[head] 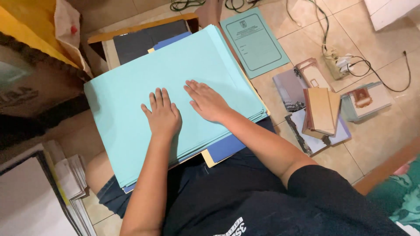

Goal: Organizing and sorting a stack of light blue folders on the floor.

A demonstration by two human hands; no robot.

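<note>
Head view: two hands, left hand (162, 116) and right hand (206, 101), are laid flat, fingers spread, clamped on nothing. One stack of pale turquoise folders (131, 100) is pressed on the lap; one printed green folder (253, 40) is seen at one o'clock on the floor (376, 131).

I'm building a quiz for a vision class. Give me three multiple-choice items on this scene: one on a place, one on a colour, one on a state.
1. Where do both hands rest?
A. on the paper stack
B. on the floor tiles
C. on the cardboard box

2. What colour is the top sheet?
A. red
B. light blue
C. black

3. How are the hands?
A. clenched in fists
B. gripping a pen
C. flat, palms down

Key:
1 A: the left hand and right hand lie on the paper stack.
2 B: the top sheet is plainly light blue.
3 C: the fingers are spread flat, holding nothing.
</note>
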